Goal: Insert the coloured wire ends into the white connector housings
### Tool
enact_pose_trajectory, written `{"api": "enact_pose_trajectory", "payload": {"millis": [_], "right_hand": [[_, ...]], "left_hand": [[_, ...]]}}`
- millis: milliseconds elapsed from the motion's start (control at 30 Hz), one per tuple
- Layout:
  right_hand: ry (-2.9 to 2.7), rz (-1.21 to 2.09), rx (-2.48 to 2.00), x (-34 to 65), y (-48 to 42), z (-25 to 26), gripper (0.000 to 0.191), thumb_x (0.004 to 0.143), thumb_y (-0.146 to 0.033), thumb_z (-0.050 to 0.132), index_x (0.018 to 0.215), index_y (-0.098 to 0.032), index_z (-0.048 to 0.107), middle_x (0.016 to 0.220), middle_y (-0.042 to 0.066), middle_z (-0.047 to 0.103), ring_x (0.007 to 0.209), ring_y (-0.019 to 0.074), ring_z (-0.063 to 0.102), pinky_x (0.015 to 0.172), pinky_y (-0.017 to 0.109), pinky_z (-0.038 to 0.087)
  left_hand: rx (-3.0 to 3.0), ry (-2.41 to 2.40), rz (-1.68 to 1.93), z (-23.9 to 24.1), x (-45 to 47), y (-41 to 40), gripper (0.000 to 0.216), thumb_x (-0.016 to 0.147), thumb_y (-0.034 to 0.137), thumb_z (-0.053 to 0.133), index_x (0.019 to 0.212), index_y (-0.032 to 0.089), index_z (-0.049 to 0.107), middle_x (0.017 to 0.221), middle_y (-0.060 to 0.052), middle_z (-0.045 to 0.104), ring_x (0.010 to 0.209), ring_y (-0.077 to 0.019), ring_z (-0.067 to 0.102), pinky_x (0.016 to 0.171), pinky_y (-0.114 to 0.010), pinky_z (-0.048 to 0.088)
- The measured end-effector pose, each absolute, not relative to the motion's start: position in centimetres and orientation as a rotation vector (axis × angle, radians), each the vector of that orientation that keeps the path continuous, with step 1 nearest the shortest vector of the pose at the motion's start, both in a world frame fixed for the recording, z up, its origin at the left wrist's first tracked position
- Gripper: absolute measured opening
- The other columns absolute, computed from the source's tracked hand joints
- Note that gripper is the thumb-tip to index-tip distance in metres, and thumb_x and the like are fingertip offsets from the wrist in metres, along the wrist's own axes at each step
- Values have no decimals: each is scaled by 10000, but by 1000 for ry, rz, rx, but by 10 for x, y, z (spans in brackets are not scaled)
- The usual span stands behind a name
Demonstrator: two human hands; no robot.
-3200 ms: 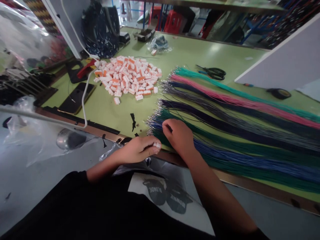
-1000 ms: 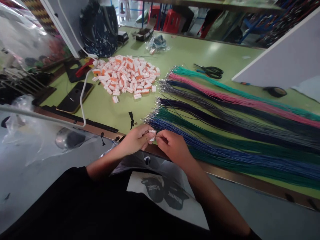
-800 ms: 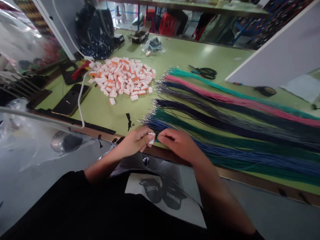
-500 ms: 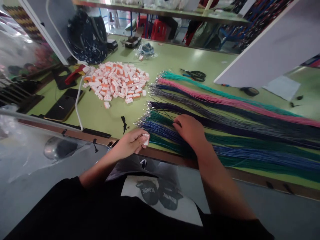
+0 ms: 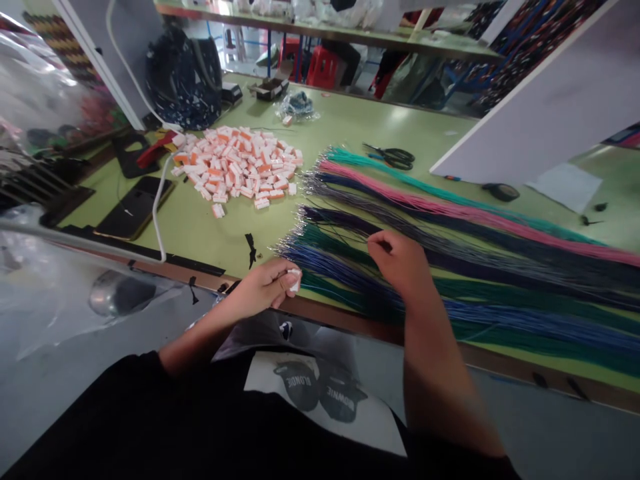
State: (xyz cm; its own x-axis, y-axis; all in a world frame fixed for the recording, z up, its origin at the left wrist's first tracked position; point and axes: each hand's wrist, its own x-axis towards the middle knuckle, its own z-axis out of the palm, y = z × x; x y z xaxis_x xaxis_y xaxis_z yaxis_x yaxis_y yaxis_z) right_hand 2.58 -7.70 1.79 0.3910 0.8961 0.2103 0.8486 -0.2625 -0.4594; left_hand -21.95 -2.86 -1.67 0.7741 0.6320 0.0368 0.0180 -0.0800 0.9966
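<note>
My left hand (image 5: 267, 288) is closed at the table's front edge, with a small white connector housing (image 5: 295, 280) pinched between thumb and fingers. My right hand (image 5: 400, 260) is above the bundles of wires, thumb and forefinger curled together in a pinch. A thin dark wire (image 5: 343, 230) appears to run from the left up to those fingertips. Below the right hand lie blue wires (image 5: 335, 267) and green wires (image 5: 320, 237), their bare metal ends pointing left. Farther back are grey wires (image 5: 370, 207), pink wires (image 5: 400, 190) and teal wires (image 5: 380, 167).
A heap of white and orange connector housings (image 5: 240, 163) lies left of the wire ends. Scissors (image 5: 395, 157) and a roll of black tape (image 5: 500, 192) are behind the wires. A phone (image 5: 135, 208) lies at left beside a white cable (image 5: 156, 227). A white panel (image 5: 540, 100) stands at right.
My right hand has moved to the right over the wires, fingers still pinched. My left hand keeps its hold on the connector housing. The whole view has shifted slightly.
</note>
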Motion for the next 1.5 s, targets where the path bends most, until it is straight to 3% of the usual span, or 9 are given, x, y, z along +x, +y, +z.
{"api": "enact_pose_trajectory", "payload": {"millis": [233,400,633,933,1500], "right_hand": [[-1587,264,-1980,11,-89,29,188,762,-297,527,854,-208,665,757,31,695,655,170,614,586,274,429],[-1836,253,-1770,-19,-86,25,190,806,-267,512,919,-221,657,835,32,710,747,181,643,661,288,463],[-1956,281,-1571,-45,-79,15,185,843,-258,481,886,-206,653,862,40,699,809,167,630,708,270,454],[-1847,427,-1667,-46,-93,18,152,754,-193,491,657,-194,608,665,-3,650,592,111,536,568,230,355],[-1985,294,-1799,-51,-94,16,219,750,-199,442,569,-185,564,553,-14,559,531,91,439,516,233,243]], "left_hand": [[1590,546,540,-17,-220,-27,238,894,335,426,767,145,494,665,30,524,411,-26,439,422,-169,333],[1597,547,542,-16,-219,-27,231,902,306,412,753,146,487,673,30,521,417,-19,438,429,-164,330],[1610,552,534,-12,-219,-27,241,906,300,397,737,149,479,635,43,505,400,-16,419,418,-162,338],[1522,590,558,-20,-219,-27,186,903,326,418,922,152,481,673,32,527,397,-25,421,382,-159,306],[1481,515,557,-21,-221,-25,190,911,336,428,852,163,480,722,30,501,434,-13,430,383,-145,312]]}}
